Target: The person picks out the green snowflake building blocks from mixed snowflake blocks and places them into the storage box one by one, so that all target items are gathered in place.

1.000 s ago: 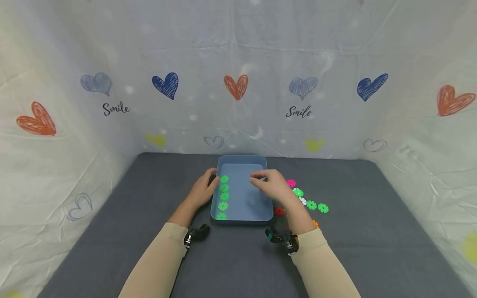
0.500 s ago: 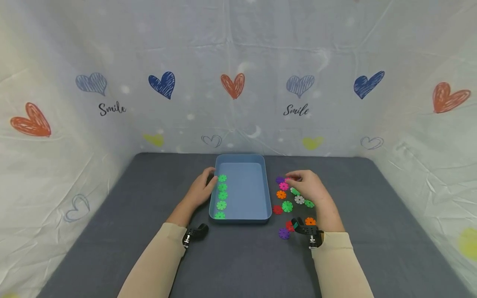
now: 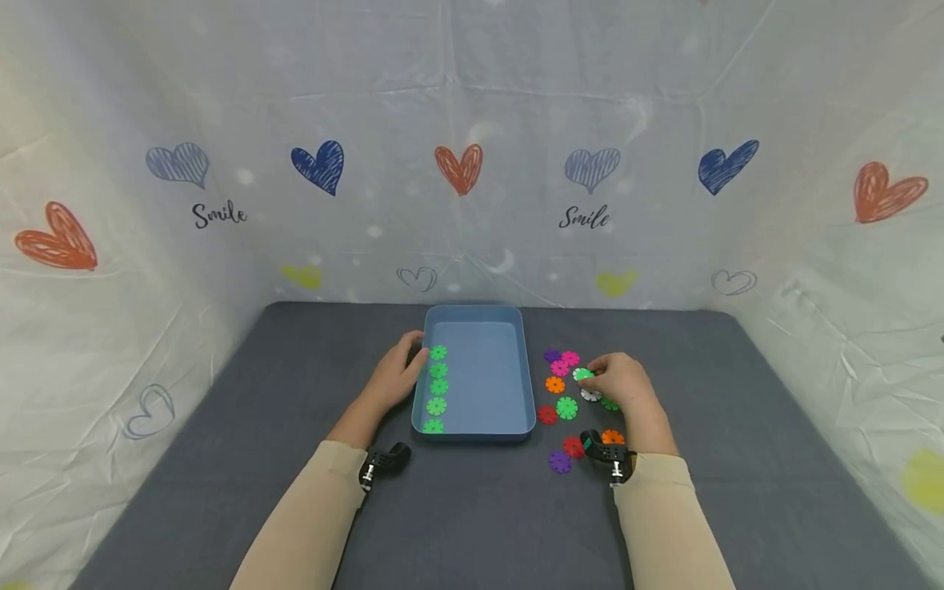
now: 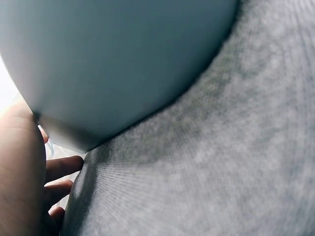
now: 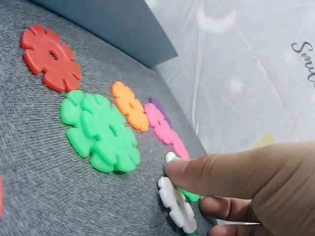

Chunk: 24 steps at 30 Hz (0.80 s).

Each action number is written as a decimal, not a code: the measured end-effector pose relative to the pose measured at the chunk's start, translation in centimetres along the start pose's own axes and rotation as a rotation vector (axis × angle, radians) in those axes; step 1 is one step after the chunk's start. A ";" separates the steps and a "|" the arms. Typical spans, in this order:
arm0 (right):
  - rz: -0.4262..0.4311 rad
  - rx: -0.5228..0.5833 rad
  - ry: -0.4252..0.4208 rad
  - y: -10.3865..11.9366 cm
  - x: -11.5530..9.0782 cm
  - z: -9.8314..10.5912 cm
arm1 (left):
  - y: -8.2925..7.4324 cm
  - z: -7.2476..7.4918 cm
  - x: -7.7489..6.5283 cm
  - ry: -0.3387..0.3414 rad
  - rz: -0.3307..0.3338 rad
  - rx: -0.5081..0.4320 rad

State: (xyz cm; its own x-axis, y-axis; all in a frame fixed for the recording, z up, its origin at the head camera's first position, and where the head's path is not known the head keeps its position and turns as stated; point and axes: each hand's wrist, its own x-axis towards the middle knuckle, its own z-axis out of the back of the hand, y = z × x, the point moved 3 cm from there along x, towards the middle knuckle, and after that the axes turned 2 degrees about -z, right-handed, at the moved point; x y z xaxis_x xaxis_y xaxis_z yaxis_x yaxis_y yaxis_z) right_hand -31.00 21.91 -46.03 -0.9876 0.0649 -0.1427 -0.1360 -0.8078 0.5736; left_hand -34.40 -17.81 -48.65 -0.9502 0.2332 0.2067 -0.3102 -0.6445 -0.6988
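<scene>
My left hand is at the left side of the blue tray, thumb touching the rim and fingers along the outer wall. In the left wrist view the fingers lie beside the tray's wall. Inside the tray, several green snowflake discs form a column along the left side. To the tray's right, my right hand pinches a green snowflake disc with white showing at its edge. In the right wrist view the thumb covers part of it, just above a white disc.
Around the right hand lie red, orange, pink, purple and green snowflake discs on the dark grey cloth. A white printed curtain stands behind and at both sides.
My right hand went from above the tray out to the discs on the right, then down from the pink ones to the green disc. The left hand stays at the tray.
</scene>
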 end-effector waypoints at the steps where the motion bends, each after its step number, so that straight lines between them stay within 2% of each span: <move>1: 0.001 -0.015 -0.007 0.0 0.1 0.0 | 0.0 0.0 0.0 0.000 0.002 -0.001; 6: 0.028 -0.074 -0.054 0.3 0.2 0.1 | 0.1 0.0 0.1 -0.001 -0.004 -0.003; 11: 0.060 -0.033 -0.104 1.5 -0.4 0.9 | 0.0 0.0 0.1 -0.004 -0.008 -0.003; 14: 0.088 0.038 -0.116 2.7 -1.0 1.5 | 0.0 0.0 0.0 -0.008 -0.014 -0.004; 19: 0.159 0.225 -0.107 5.3 -1.9 2.0 | -0.1 0.0 0.0 -0.005 -0.015 -0.006; 24: 0.253 0.361 -0.105 8.4 -2.9 1.6 | -0.1 0.0 0.0 -0.005 -0.011 -0.007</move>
State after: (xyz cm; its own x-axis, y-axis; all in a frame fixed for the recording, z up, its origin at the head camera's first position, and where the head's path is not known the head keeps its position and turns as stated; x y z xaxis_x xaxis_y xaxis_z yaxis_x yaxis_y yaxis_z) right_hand -29.38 15.88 -39.52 -0.9933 -0.0346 0.1103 0.1110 -0.5507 0.8273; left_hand -34.34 -17.79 -48.59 -0.9470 0.2362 0.2176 -0.3201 -0.6373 -0.7010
